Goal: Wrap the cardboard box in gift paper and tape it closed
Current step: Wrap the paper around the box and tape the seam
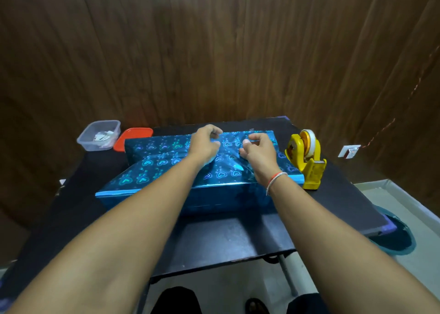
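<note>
The box [166, 171] lies across the black table [214, 237], covered in shiny blue gift paper with heart prints, one paper flap overlapping along its top. Both my hands hover over the top's far middle, a little apart. My left hand [206, 144] has its thumb and fingers curled in a pinch. My right hand [258, 153] is curled the same way, with a thread band on its wrist. A faint clear tape strip [232, 140] seems stretched between the two pinches. The yellow tape dispenser [306, 161] stands just right of the box.
A clear plastic tub [100, 135] with paper scraps and an orange lid [133, 135] sit at the table's back left. A wood-panelled wall rises close behind. The table's near edge drops to the floor, where my knees and a blue round object [400, 240] show.
</note>
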